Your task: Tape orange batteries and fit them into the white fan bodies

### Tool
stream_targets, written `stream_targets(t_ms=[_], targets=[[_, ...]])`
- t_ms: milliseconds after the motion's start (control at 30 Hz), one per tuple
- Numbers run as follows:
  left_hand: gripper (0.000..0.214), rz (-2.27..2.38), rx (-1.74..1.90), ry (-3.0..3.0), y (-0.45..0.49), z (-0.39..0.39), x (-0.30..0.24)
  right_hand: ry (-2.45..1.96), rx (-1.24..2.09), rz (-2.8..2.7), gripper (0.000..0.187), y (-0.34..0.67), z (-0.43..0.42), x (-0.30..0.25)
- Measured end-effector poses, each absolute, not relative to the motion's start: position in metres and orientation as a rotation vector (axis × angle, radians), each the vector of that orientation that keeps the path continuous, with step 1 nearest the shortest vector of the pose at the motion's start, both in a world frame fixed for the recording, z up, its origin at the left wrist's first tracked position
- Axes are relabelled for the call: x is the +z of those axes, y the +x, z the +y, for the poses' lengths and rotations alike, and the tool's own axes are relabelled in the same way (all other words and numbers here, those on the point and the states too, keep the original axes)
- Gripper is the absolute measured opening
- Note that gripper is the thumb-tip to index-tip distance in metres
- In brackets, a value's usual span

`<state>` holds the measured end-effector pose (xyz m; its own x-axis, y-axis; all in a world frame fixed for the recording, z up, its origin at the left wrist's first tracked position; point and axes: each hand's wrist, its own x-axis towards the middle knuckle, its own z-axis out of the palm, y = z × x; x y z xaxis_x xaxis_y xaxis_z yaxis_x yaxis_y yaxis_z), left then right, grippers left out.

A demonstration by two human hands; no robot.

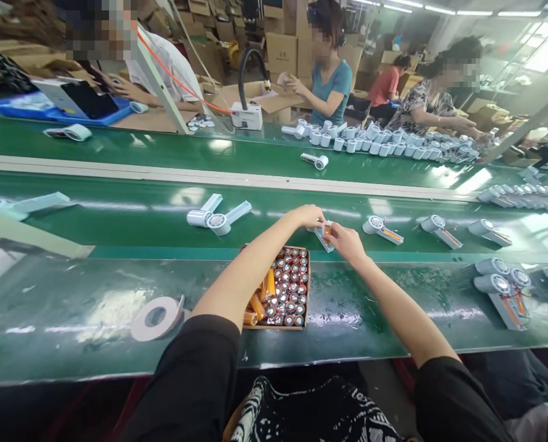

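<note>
Over the near edge of the green belt, my left hand [309,216] is closed in a pinch beside a pale blue handheld fan housing [325,243]; what its fingertips hold is hidden. My right hand [349,243] pinches an orange battery [328,229] with a small white piece at its top, right over the housing's open handle. Below my left forearm stands a cardboard box [308,301] of batteries, several upright and others lying in orange wrap [271,283]. To the left, two open housings [219,223] lie on the belt.
A roll of white tape [140,324] lies on the left of the bench. Fan housings with orange batteries [391,235] line the belt to the right; more are stacked [508,307] on the bench. Co-workers [332,86] work across the line, near a long row of housings [379,147].
</note>
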<state>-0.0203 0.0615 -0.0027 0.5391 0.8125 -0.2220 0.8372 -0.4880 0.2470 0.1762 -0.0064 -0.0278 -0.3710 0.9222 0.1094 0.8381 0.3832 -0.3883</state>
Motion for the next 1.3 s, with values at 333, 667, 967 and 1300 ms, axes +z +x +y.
stream_targets(t_ms=[333,667,967,1300], targets=[[0.024,1.513,0.061,2.359,-0.004,0.066,-0.004,-1.773,0.153,-2.689,0.040,0.163,-0.016,-0.003],[0.048,1.514,0.667,2.251,-0.111,-0.050,0.015,-1.523,0.036,-2.689,0.039,0.195,-0.006,-0.010],[0.046,2.265,0.565,2.214,-0.288,-0.350,-0.079,-0.960,0.113,-2.231,0.023,0.234,-0.085,-0.020],[0.030,2.172,1.161,2.498,-0.200,-0.359,-0.043,-0.571,1.861,-2.027,0.063,0.070,-0.226,-0.003]])
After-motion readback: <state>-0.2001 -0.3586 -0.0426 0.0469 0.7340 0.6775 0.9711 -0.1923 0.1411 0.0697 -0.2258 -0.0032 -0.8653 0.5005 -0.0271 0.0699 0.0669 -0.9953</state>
